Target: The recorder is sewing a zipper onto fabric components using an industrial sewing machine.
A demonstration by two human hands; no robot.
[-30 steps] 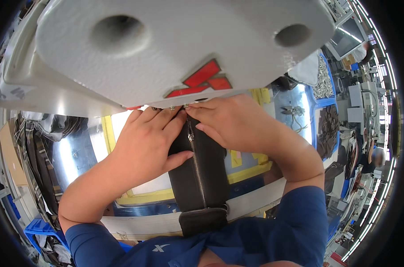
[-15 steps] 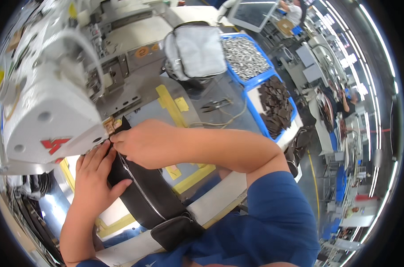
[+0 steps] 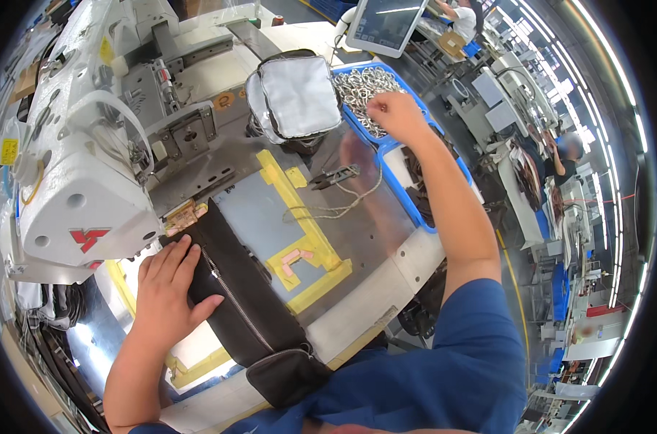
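Note:
A black bag piece (image 3: 274, 311) with a long silver zipper (image 3: 233, 295) and a small black pouch (image 3: 289, 377) at its near end stretches across the work surface. My left hand (image 3: 168, 289) lies on its left edge, fingers spread and thumb out over the fabric beside the zipper. Over at the right, my right hand (image 3: 399, 116) is at the blue tray (image 3: 409, 85) of silver metal rings (image 3: 363, 83). Its fingers are curled together; whatever may be between them cannot be made out. The bag's far end lies beside the sewing machine head (image 3: 90, 210).
Behind the bag stands a boxy light-grey bag (image 3: 299, 98). Pliers (image 3: 334, 177) and a cord lie right of yellow tape strips (image 3: 307, 224). A second blue tray (image 3: 395, 189) holds dark pieces, partly behind my right forearm. A screen (image 3: 386, 25) stands at the back.
My right hand has left the bag's far end beside the machine and moved right and away to the ring tray. My left hand stays on the bag, which has barely moved.

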